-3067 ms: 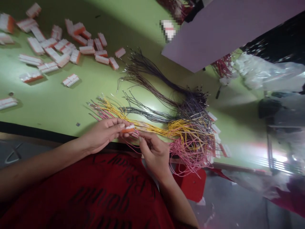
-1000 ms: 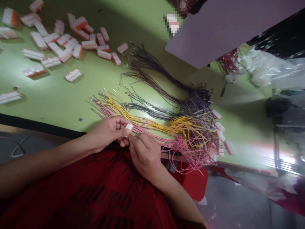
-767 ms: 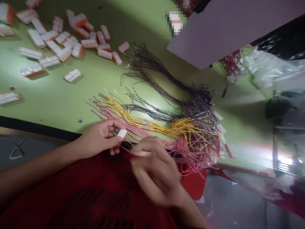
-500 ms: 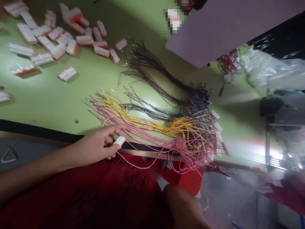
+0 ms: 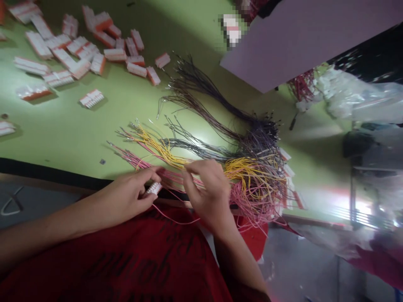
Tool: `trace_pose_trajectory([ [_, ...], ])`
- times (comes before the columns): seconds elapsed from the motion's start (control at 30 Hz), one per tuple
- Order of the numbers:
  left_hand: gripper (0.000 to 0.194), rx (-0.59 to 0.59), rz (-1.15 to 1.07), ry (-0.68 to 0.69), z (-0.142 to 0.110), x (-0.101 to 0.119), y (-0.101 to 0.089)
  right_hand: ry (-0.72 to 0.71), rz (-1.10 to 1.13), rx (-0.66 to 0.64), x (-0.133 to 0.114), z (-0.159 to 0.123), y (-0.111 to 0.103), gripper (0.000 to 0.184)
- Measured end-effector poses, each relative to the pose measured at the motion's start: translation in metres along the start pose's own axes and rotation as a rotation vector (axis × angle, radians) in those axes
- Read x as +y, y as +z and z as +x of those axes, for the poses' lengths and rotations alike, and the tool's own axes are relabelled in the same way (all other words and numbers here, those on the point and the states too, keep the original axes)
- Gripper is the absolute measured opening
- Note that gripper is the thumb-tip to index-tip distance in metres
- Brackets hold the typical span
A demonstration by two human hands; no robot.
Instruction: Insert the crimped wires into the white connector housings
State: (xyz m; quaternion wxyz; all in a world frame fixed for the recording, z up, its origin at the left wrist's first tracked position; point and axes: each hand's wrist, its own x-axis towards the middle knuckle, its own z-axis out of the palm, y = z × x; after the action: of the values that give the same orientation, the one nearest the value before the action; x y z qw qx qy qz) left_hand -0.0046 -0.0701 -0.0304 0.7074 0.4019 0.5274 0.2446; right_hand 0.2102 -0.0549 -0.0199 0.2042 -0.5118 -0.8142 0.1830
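In my left hand [image 5: 135, 191] a small white-and-orange connector housing [image 5: 154, 188] is pinched between thumb and fingers. A pink wire [image 5: 170, 219] runs from beside it in a low loop toward the right. My right hand [image 5: 208, 193], slightly blurred, is over the wires with thumb and index finger drawn together; what lies between them is hidden. Under and beside both hands stretch the pink wires [image 5: 132, 159], their metal-tipped ends pointing left. Yellow wires [image 5: 163, 153] lie just behind them, and grey wires [image 5: 201, 147] behind those.
Many loose white-and-orange connectors [image 5: 66, 56] are scattered at the table's far left. Dark wires [image 5: 214, 92] lie farther back. Tangled wire ends with connectors [image 5: 285, 167] are at the right, near a purple panel [image 5: 283, 50] and clear plastic bags [image 5: 352, 96]. A red stool [image 5: 255, 241] is below.
My right hand pulled away from the connector, went down out over the lap, and has come back over the wires. The pink bunch has shifted left, apart from the yellow. My left hand keeps the connector, slightly lower.
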Motion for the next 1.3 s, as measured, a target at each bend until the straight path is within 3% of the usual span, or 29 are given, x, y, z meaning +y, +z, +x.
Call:
trace_pose_trajectory([
  [0.13, 0.032, -0.001, 0.362, 0.018, 0.004, 0.006, -0.003, -0.129, -0.289, 0.023, 0.031, 0.024, 0.03, 0.02],
  [0.33, 0.048, -0.088, 0.518, 0.011, 0.009, 0.006, -0.005, -0.159, -0.13, 0.022, 0.045, 0.011, 0.022, 0.014],
  [0.47, 0.048, -0.102, 0.537, 0.05, 0.009, 0.004, -0.005, -0.072, -0.027, 0.019, 0.044, 0.003, 0.005, 0.019],
  [0.63, 0.048, -0.11, 0.616, 0.088, 0.005, 0.003, -0.009, 0.178, 0.222, 0.129, 0.048, -0.001, -0.022, 0.011],
  [0.73, 0.045, -0.106, 0.639, 0.171, 0.006, 0.0, -0.008, 0.206, 0.263, 0.155, 0.046, 0.004, -0.021, 0.011],
  [0.83, 0.043, -0.105, 0.641, 0.242, 0.008, -0.004, -0.005, 0.144, 0.252, 0.07, 0.042, 0.012, -0.002, 0.012],
  [0.97, 0.04, -0.164, 0.63, 0.293, 0.013, -0.004, 0.001, 0.284, 0.352, -0.085, 0.041, 0.013, 0.014, 0.015],
  [1.17, 0.029, -0.21, 0.614, 0.396, 0.02, 0.008, 0.007, 0.388, 0.641, -0.279, 0.047, 0.008, -0.01, 0.03],
  [1.3, 0.028, -0.291, 0.627, 0.407, 0.025, 0.019, 0.013, 0.405, 0.828, -0.254, 0.055, 0.006, -0.01, 0.04],
])
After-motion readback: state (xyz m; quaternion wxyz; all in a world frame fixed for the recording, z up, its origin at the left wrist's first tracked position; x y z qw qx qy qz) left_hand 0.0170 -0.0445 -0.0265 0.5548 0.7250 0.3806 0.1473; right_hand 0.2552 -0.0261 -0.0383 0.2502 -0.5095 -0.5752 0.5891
